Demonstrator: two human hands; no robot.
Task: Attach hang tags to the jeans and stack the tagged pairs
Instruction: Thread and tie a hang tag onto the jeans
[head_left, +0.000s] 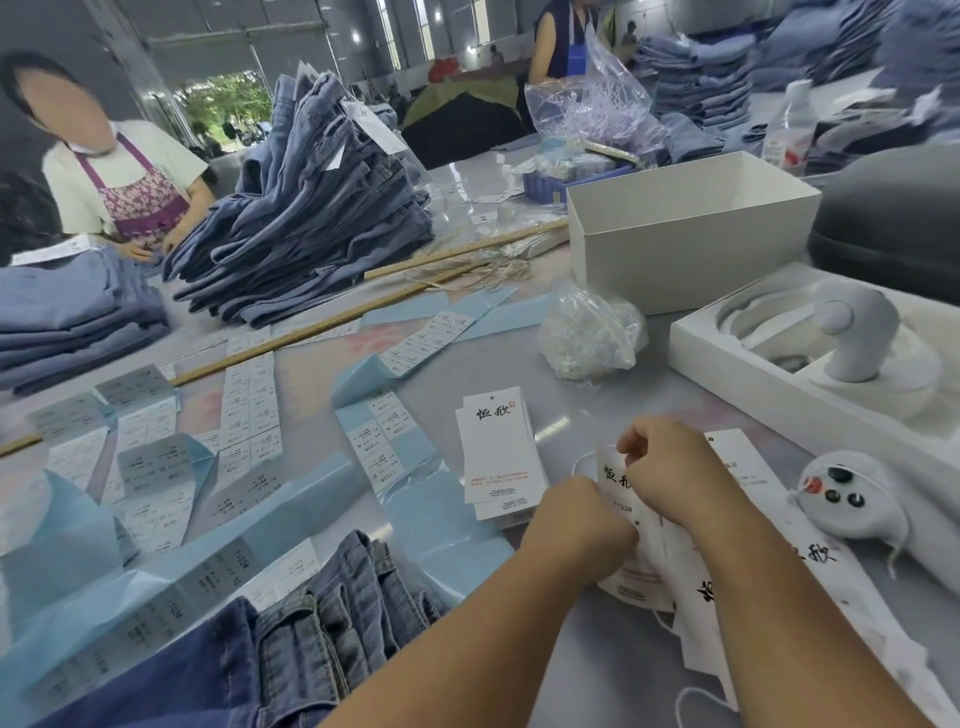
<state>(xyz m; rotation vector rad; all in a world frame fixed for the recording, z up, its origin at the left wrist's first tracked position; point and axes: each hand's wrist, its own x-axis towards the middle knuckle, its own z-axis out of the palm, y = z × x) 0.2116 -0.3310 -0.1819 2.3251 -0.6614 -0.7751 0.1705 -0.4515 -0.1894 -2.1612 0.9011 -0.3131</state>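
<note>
My left hand (582, 525) and my right hand (675, 467) are both closed on a white hang tag (615, 480) with black characters, held just above the table. The right fingers pinch its top edge, where a thin white string loops out to the left. More white hang tags (691, 582) lie under my right forearm. A small stack of hang tags (496, 457) rests to the left of my hands. Blue jeans (311, 623) lie at the near left edge, waistband toward me.
Light-blue sticker sheets (249, 415) and label strips cover the table's left. A tall jeans pile (311, 208) stands at the back with a person beside it. An open white box (691, 228), a plastic bag (587, 332), a white tray (810, 364) and a controller (852, 499) sit right.
</note>
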